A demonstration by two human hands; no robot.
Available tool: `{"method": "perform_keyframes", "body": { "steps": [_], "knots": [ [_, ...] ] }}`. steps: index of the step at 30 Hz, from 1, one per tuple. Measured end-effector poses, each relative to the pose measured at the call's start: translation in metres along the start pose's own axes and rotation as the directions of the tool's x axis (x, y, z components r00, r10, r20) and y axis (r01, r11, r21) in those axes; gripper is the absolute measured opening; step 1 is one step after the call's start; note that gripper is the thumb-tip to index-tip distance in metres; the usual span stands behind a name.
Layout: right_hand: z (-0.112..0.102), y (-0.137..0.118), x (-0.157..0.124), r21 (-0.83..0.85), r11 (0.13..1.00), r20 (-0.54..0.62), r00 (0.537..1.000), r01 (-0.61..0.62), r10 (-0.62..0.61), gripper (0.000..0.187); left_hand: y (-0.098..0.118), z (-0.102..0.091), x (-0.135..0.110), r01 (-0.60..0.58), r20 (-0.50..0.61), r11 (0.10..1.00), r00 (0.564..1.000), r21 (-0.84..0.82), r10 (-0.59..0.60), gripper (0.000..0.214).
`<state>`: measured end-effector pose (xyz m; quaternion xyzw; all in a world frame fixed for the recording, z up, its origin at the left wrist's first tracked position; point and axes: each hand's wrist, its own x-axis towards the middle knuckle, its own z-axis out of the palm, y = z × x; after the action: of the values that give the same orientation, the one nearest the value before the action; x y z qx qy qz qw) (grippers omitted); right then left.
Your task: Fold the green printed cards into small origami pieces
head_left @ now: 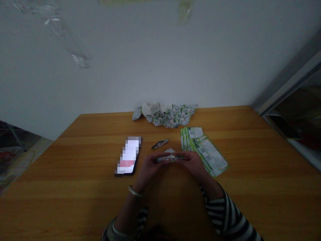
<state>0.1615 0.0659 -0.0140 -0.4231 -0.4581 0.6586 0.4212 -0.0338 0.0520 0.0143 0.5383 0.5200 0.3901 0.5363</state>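
Observation:
A small folded piece of printed paper [171,156] is held between my two hands over the middle of the table. My left hand [152,163] pinches its left end, fingers on the far side and thumb on the near side. At the other end my right hand [191,161] grips it in the same way. Just beyond my left fingers lies a narrow, pointed folded paper piece [159,144]. Green and white printed leaflets [209,154] lie partly overlapping beside my right hand.
A lit phone [129,155] lies left of my hands. Against the wall [160,60] rests a cluster of folded printed paper pieces [173,115], with white paper [150,108] at its left. The wooden table [255,187] meets the wall at its far edge.

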Motion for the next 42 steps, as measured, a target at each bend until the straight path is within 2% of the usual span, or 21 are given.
{"method": "perform_keyframes", "body": {
  "steps": [4,7,9,13,18,21,25,29,32,35,39,40,42],
  "knots": [
    [0.002,0.000,0.001,-0.009,1.000,0.004,1.000,-0.005,0.005,0.034,-0.002,0.000,0.002,-0.028,-0.024,0.999,0.999,0.034,0.029,0.031],
    [0.005,0.002,-0.001,-0.057,0.998,-0.043,0.999,0.016,-0.018,0.031,-0.003,0.001,0.004,-0.051,-0.053,0.992,0.997,0.112,0.057,0.030],
    [0.007,0.003,-0.002,-0.154,0.985,-0.084,0.992,0.080,-0.094,0.028,-0.005,0.001,0.005,-0.078,-0.093,0.978,0.991,0.192,0.098,0.026],
    [0.008,0.003,-0.006,-0.383,0.902,-0.136,0.954,0.200,-0.269,0.021,-0.010,0.002,0.004,-0.120,-0.159,0.932,0.970,0.342,0.183,0.026],
    [0.007,0.009,-0.005,-0.450,0.860,-0.213,0.906,0.241,-0.366,0.020,-0.017,0.003,0.004,-0.128,-0.198,0.916,0.956,0.379,0.216,0.032],
    [0.006,0.012,-0.004,-0.492,0.830,-0.218,0.885,0.264,-0.411,0.020,-0.020,0.004,0.005,-0.220,-0.199,0.882,0.925,0.416,0.324,0.030],
    [0.004,0.011,-0.003,-0.625,0.721,-0.176,0.846,0.300,-0.504,0.017,-0.018,0.005,0.007,-0.364,-0.096,0.763,0.871,0.533,0.483,0.016],
    [0.006,0.009,-0.003,-0.715,0.602,-0.077,0.815,0.356,-0.574,0.013,-0.013,0.008,0.002,-0.405,0.097,0.636,0.882,0.657,0.462,0.019],
    [0.010,0.009,-0.003,-0.685,0.616,-0.064,0.810,0.390,-0.583,0.012,-0.013,0.010,-0.002,-0.397,0.126,0.542,0.874,0.740,0.469,0.018],
    [0.008,0.008,-0.004,-0.649,0.674,-0.094,0.842,0.353,-0.531,0.016,-0.015,0.009,-0.003,-0.379,0.083,0.513,0.857,0.770,0.509,0.021],
    [0.001,0.002,-0.006,-0.548,0.792,-0.266,0.842,0.268,-0.469,0.027,-0.016,0.007,-0.003,-0.283,-0.112,0.623,0.849,0.730,0.516,0.020],
    [0.001,0.000,-0.006,-0.524,0.809,-0.287,0.839,0.266,-0.462,0.027,-0.015,0.008,-0.004,-0.261,-0.146,0.655,0.855,0.709,0.498,0.019],
    [0.002,-0.002,-0.007,-0.483,0.823,-0.252,0.853,0.299,-0.457,0.025,-0.012,0.012,-0.006,-0.232,-0.149,0.686,0.881,0.690,0.448,0.018]
  ]
}}
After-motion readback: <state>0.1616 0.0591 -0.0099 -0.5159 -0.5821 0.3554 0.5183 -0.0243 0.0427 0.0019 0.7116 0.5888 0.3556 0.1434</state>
